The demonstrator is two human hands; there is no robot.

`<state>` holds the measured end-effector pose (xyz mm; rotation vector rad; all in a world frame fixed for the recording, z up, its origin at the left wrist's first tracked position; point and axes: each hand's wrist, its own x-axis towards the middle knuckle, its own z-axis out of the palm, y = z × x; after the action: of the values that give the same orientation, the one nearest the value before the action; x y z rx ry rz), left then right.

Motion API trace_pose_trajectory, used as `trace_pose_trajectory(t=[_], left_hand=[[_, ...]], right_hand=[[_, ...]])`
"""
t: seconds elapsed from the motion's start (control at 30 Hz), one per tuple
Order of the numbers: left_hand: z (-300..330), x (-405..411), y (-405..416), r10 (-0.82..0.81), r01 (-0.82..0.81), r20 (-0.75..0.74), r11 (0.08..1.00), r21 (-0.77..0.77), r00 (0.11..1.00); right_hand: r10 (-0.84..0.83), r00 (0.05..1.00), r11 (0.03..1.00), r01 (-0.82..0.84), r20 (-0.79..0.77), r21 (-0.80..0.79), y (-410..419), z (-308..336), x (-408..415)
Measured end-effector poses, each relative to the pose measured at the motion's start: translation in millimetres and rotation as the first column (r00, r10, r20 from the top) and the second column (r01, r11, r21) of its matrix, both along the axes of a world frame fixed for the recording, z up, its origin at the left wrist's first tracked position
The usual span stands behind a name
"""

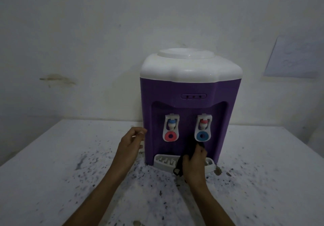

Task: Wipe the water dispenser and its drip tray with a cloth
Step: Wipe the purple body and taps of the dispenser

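Observation:
A purple water dispenser with a white top stands on a speckled white table against the wall. Two white taps sit in its front recess, and a white slotted drip tray juts out at its foot. My right hand grips a black cloth in front of the recess, just above the tray and below the right tap. My left hand rests against the dispenser's lower left side with loosely curled fingers and holds nothing.
The tabletop is covered with dark specks, thickest in front of the dispenser. A brown stain lies right of the tray. A pale sheet hangs on the wall at the right.

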<state>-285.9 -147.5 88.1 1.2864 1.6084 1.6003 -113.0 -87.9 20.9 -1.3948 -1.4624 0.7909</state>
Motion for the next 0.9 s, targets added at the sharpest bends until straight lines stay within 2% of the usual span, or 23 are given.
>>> trace_pose_trajectory(t=[0.13,0.2,0.43,0.63,0.7,0.8,0.9], left_hand=[[-1.4,5.7,-1.4,-0.011,0.010,0.035,1.000,0.005,0.999],[-0.1,6.3,-3.5,-0.015,0.014,0.039,1.000,0.005,0.999],[8.8,2.4,-8.7,-0.024,0.024,0.026,1.000,-0.008,0.999],[13.5,5.7,-10.0,-0.031,0.031,0.039,0.999,0.007,0.999],[13.7,6.1,-9.1,-0.032,0.031,0.036,0.999,0.010,0.999],[12.3,2.8,-8.8,-0.034,0.033,0.031,0.999,0.030,0.999],[11.0,-3.0,-9.0,-0.034,0.034,0.018,0.999,0.042,0.999]], right_hand=[[0.099,0.995,0.980,-0.102,0.028,0.169,-11.1,-0.9,-16.2],[0.143,0.989,0.969,-0.149,0.042,0.197,-13.3,0.0,-23.6],[0.082,0.980,0.985,-0.052,-0.183,0.162,-12.2,23.1,-23.0],[0.063,0.980,0.961,-0.007,-0.191,0.278,-11.6,59.0,-19.7],[0.035,0.974,0.965,0.026,-0.224,0.263,-9.0,69.6,-19.0],[0.021,0.880,0.994,0.034,-0.474,0.107,-8.2,86.8,-15.5],[0.048,0.655,0.997,-0.083,-0.754,-0.009,-6.3,98.3,-12.7]])
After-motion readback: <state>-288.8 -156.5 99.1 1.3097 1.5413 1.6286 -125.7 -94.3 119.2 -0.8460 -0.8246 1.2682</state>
